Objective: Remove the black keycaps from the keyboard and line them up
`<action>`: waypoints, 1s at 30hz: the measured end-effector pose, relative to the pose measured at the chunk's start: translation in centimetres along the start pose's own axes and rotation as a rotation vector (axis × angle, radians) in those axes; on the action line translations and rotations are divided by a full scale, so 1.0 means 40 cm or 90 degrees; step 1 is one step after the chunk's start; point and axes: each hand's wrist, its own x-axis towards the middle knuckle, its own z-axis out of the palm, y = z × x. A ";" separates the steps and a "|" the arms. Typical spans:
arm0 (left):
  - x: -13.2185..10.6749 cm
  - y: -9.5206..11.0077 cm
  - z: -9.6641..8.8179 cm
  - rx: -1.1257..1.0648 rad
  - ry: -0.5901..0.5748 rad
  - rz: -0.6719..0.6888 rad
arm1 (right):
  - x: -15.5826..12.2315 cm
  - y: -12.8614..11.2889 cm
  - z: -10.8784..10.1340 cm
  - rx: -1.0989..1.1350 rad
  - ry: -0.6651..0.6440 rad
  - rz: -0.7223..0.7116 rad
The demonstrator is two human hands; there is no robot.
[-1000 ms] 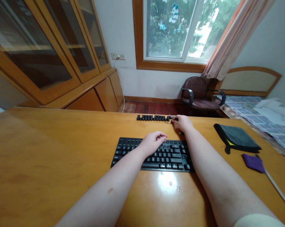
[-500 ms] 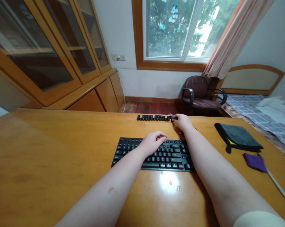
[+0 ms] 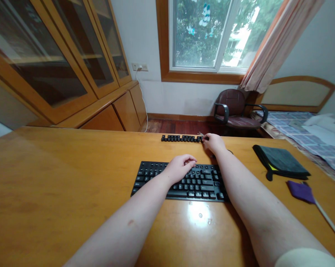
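A black keyboard [image 3: 156, 178] lies in the middle of the wooden desk [image 3: 59, 185]. My left hand [image 3: 180, 167] rests on its upper keys with the fingers curled loosely and nothing in them. Beyond the keyboard, near the desk's far edge, a row of loose black keycaps [image 3: 180, 138] lies in a line. My right hand [image 3: 214, 143] reaches to the right end of that row. Its fingers are pinched around a small thin tool whose tip shows beside the last keycap.
A folded dark grey cloth [image 3: 280, 161] lies at the right of the desk, with a purple-headed brush [image 3: 302, 190] nearer me. Past the desk stand a brown office chair [image 3: 234, 109], wooden glass-door cabinets [image 3: 59, 63], a window and a bed [image 3: 309, 128].
Almost nothing: my right hand has crept a touch to the left along the keycap row. My left hand has stayed on the keyboard.
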 end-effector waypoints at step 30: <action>0.001 -0.008 0.000 0.045 -0.002 0.002 | -0.015 0.000 -0.037 0.248 0.149 -0.067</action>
